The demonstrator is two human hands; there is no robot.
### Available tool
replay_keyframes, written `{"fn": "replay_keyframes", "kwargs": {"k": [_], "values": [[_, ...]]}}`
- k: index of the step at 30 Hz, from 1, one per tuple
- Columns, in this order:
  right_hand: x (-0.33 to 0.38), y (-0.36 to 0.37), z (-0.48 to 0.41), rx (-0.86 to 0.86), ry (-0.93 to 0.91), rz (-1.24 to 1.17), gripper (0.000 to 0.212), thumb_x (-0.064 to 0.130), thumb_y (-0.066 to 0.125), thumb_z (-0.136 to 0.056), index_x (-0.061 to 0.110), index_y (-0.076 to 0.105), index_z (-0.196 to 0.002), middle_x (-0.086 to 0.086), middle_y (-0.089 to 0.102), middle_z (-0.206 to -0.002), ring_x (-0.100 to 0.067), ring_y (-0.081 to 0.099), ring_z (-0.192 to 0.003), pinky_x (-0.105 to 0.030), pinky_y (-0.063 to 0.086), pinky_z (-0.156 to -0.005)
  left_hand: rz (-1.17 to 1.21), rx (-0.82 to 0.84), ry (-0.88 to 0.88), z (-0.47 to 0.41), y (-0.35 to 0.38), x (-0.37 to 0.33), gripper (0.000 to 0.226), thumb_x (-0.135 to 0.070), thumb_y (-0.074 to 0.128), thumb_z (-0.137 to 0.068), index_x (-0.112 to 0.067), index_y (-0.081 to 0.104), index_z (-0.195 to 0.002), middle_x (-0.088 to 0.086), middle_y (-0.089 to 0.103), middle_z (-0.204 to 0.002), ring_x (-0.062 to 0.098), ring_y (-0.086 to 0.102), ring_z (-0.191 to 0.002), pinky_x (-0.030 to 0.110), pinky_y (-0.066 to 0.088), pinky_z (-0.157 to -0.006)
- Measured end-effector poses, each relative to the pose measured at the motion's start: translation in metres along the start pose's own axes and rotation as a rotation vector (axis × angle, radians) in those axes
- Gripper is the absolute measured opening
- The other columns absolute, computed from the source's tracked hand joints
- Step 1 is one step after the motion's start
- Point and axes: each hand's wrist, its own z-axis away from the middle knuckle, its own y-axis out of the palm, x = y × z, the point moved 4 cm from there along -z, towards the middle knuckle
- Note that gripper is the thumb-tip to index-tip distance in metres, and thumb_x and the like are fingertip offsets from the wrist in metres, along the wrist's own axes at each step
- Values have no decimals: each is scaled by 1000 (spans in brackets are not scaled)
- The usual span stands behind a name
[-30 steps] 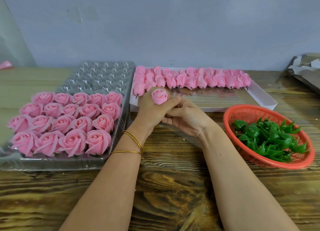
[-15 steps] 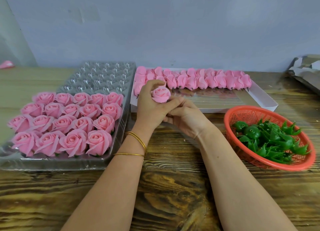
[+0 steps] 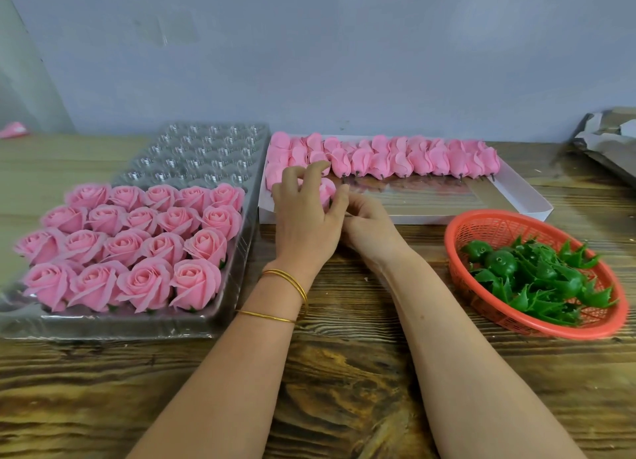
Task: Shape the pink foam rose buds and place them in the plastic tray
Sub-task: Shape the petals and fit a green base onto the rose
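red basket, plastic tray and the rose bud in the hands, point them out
red basket (image 3: 499, 226): head view, bare mesh wall at its far side
plastic tray (image 3: 206, 155): head view, empty cells at its far end
rose bud (image 3: 327, 189): head view, its exposed pink side

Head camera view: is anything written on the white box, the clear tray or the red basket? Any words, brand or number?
None: no text shows on the white box, clear tray, red basket or held rose bud.
Wall: faint smudges only, no letters.
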Motion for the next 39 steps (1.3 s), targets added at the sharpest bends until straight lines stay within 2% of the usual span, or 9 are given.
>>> {"fn": "replay_keyframes", "kwargs": {"k": [4,6,9,13,17,22,28,33,39], "values": [[-3,2,-2,6,-13,78,28,-22,35,-82,-12,60,-91,-22,61,-81,-26,53,-77,-40,41,-69,-77,26,-19,0,0,0,41,-40,52,-93,-24,50,-131,7,46,-120,28,45,-111,43,44,-92],[-5,2,-3,12,-21,104,32,-22,37,-81,-6,62,-92,-22,63,-84,-28,55,-79,-45,43,-70,-88,32,-31,0,-1,0,41,-42,50,-94,-25,50,-131,5,46,-118,28,47,-109,43,46,-87],[-5,2,-4,34,-49,150,41,-22,39,-81,7,66,-91,-13,67,-83,-25,60,-79,-40,48,-69,-110,33,-36,0,-3,-1,37,-40,48,-95,-25,51,-129,4,47,-114,27,50,-104,38,45,-78],[-5,4,-4,44,-74,184,48,-25,40,-78,16,65,-86,-8,67,-83,-20,62,-83,-36,50,-74,-152,62,-35,-1,-2,-1,27,-31,46,-98,-17,59,-118,7,52,-110,28,50,-103,37,43,-79],[-2,4,-3,56,-101,200,45,-26,41,-77,7,67,-94,-12,67,-87,-19,61,-85,-36,49,-77,-186,83,-49,-1,0,1,26,-20,44,-99,-5,64,-91,11,52,-99,31,49,-97,41,40,-81],[-1,2,-2,27,-92,202,43,-26,43,-78,1,67,-102,-30,68,-100,-23,60,-85,-46,51,-79,-222,103,-71,-2,-1,1,27,-14,41,-98,-1,63,-89,17,54,-101,32,51,-96,44,40,-83],[-7,-1,-5,-45,-36,168,32,-19,48,-85,0,58,-109,-12,65,-96,-17,61,-86,-33,50,-79,-217,127,-67,-3,0,1,27,-16,44,-98,-1,66,-100,17,55,-107,33,50,-103,41,39,-88],[-9,-1,-6,-65,20,75,37,-22,50,-83,12,52,-98,-1,60,-84,0,58,-63,-15,48,-59,-229,130,-54,-4,0,1,25,-14,46,-97,0,67,-99,16,53,-105,32,51,-102,40,39,-86],[-7,-3,-4,-53,83,2,39,-23,51,-79,3,53,-107,-3,62,-83,-2,62,-60,-17,49,-52,-226,149,-64,-5,1,0,26,-15,46,-98,-1,67,-99,16,52,-105,31,52,-101,41,42,-87]]}}
